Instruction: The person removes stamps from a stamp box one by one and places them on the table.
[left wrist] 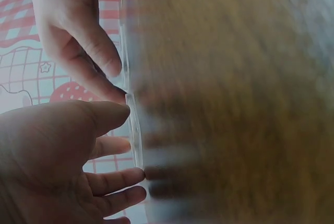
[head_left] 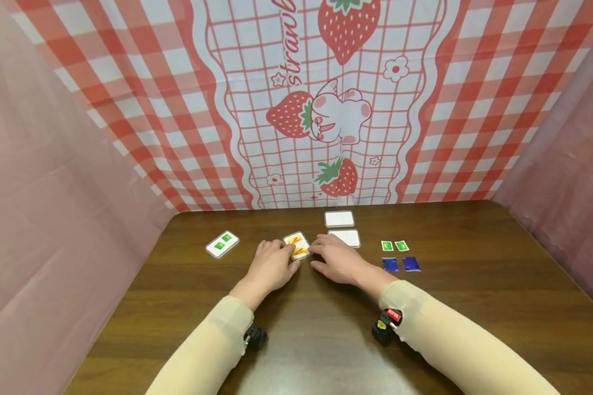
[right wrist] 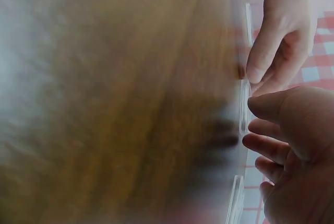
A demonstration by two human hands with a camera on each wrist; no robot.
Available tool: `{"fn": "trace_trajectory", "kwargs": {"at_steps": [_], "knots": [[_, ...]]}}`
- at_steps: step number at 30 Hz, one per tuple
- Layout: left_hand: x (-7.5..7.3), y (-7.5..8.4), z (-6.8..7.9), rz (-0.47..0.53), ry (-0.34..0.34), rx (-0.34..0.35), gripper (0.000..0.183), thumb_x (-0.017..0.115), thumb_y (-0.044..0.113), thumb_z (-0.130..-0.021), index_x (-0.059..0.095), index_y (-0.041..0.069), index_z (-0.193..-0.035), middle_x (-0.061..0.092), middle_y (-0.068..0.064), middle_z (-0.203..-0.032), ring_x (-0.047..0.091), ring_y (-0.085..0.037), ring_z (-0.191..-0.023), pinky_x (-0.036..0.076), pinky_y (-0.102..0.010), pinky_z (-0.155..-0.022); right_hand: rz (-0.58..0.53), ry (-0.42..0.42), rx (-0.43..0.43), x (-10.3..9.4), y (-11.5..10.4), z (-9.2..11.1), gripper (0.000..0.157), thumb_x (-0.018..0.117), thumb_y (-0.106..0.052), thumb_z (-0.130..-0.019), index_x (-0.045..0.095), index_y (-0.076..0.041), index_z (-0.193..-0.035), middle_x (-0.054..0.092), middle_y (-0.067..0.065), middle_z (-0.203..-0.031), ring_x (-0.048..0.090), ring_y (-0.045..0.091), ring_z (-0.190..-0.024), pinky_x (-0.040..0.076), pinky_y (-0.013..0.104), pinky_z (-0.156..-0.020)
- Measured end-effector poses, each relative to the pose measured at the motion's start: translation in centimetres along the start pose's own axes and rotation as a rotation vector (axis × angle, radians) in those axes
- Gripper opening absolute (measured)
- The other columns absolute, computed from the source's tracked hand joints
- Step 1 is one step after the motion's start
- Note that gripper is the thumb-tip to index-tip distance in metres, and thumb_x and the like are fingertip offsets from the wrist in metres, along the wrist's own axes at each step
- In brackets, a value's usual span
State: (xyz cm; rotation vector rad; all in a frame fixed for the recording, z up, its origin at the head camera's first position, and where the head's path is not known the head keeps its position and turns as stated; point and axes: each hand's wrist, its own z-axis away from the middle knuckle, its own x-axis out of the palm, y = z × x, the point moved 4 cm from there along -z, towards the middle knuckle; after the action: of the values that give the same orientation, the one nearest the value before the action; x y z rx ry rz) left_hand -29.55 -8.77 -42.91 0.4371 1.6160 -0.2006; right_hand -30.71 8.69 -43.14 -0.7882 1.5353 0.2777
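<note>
A white card (head_left: 296, 241) in a clear frame, with two orange-red pictures, lies flat on the table between the two hands. My left hand (head_left: 273, 266) is at its left side, the index fingertip over the card's face and the thumb near its front edge. On the other side, my right hand (head_left: 338, 259) has its fingertips by the card's right edge. Seen edge-on in the left wrist view, the clear frame (left wrist: 134, 130) is thin, with left fingertips against it. The fingers of both hands are fairly straight.
Behind the right hand lie two blank white cards (head_left: 339, 219) in clear frames. Further right are two small green squares (head_left: 394, 246) and two blue squares (head_left: 411, 264). A card with two green squares (head_left: 222, 244) lies left. Strawberry-patterned cloth (head_left: 343, 175) hangs behind the wooden table (head_left: 306, 340).
</note>
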Motion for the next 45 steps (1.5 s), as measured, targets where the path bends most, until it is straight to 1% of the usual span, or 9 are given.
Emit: {"fn": "trace_trajectory", "kwargs": {"at_steps": [7,15,22,25,31,34,37,42,45], "knots": [[0.1,-0.1,0.1,0.029,0.006,0.0,0.048,0.07,0.038,-0.111,0.069,0.007,-0.147,0.069,-0.02,-0.138,0.061,-0.038,-0.134,0.038,-0.054,-0.124,-0.066,-0.017,-0.021,0.4,-0.8,0.8,0.038,0.074,-0.014,-0.107,0.071,0.003,-0.14,0.067,0.021,-0.145,0.047,0.044,-0.152,0.029,0.059,-0.129],[0.1,-0.1,-0.1,0.07,0.017,-0.025,0.045,0.071,0.043,-0.109,0.069,0.008,-0.138,0.069,-0.02,-0.131,0.064,-0.039,-0.125,0.047,-0.056,-0.113,-0.122,-0.044,-0.013,0.4,-1.1,1.6,0.039,0.075,-0.012,-0.105,0.072,-0.001,-0.143,0.066,0.019,-0.149,0.045,0.044,-0.155,0.031,0.06,-0.128],[0.2,0.2,-0.5,0.058,-0.045,-0.113,0.068,0.067,0.057,-0.108,0.059,0.01,-0.156,0.064,-0.021,-0.144,0.06,-0.041,-0.131,0.048,-0.06,-0.113,-0.139,-0.018,0.017,0.2,-0.7,2.4,0.037,0.074,-0.012,-0.106,0.072,0.0,-0.141,0.066,0.019,-0.148,0.045,0.045,-0.154,0.033,0.063,-0.127],[0.3,0.4,-0.7,0.043,-0.038,-0.133,0.074,0.069,0.058,-0.106,0.056,0.01,-0.16,0.064,-0.021,-0.144,0.06,-0.041,-0.13,0.049,-0.062,-0.11,-0.14,0.001,0.04,-0.1,-0.5,2.8,0.037,0.074,-0.012,-0.106,0.073,0.0,-0.14,0.065,0.02,-0.148,0.047,0.045,-0.152,0.035,0.063,-0.125],[0.1,0.6,-0.9,-0.013,0.024,-0.125,0.059,0.08,0.047,-0.102,0.063,0.01,-0.144,0.07,-0.017,-0.125,0.065,-0.038,-0.114,0.053,-0.055,-0.099,-0.135,0.042,0.064,-0.5,0.3,3.2,0.036,0.075,-0.012,-0.105,0.073,0.0,-0.139,0.066,0.02,-0.145,0.055,0.042,-0.145,0.043,0.06,-0.12],[0.0,0.6,-0.9,-0.019,0.033,-0.11,0.053,0.081,0.042,-0.101,0.065,0.01,-0.139,0.071,-0.015,-0.121,0.065,-0.036,-0.11,0.052,-0.052,-0.094,-0.143,0.068,0.067,-0.8,0.7,3.6,0.034,0.076,-0.011,-0.104,0.074,0.001,-0.136,0.067,0.021,-0.144,0.057,0.042,-0.142,0.044,0.059,-0.12],[0.0,0.7,-0.9,-0.008,0.02,-0.096,0.052,0.082,0.039,-0.099,0.065,0.009,-0.139,0.072,-0.014,-0.124,0.065,-0.035,-0.111,0.05,-0.051,-0.094,-0.149,0.088,0.07,-1.1,1.1,3.9,0.034,0.076,-0.011,-0.103,0.075,0.001,-0.135,0.067,0.023,-0.144,0.057,0.044,-0.142,0.043,0.06,-0.12],[0.0,0.9,-0.9,0.039,-0.033,-0.085,0.057,0.082,0.033,-0.096,0.063,0.009,-0.145,0.07,-0.014,-0.138,0.062,-0.035,-0.119,0.049,-0.052,-0.1,-0.163,0.088,0.095,-1.1,1.5,4.4,0.037,0.075,-0.012,-0.104,0.073,0.0,-0.139,0.064,0.025,-0.149,0.054,0.045,-0.145,0.041,0.06,-0.122],[0.0,1.1,-0.8,0.07,-0.055,-0.076,0.053,0.082,0.031,-0.095,0.064,0.011,-0.141,0.069,-0.012,-0.141,0.061,-0.035,-0.121,0.048,-0.052,-0.102,-0.168,0.084,0.115,-1.2,1.7,4.8,0.04,0.076,-0.014,-0.104,0.071,-0.001,-0.142,0.063,0.024,-0.151,0.054,0.044,-0.146,0.042,0.061,-0.121]]}}
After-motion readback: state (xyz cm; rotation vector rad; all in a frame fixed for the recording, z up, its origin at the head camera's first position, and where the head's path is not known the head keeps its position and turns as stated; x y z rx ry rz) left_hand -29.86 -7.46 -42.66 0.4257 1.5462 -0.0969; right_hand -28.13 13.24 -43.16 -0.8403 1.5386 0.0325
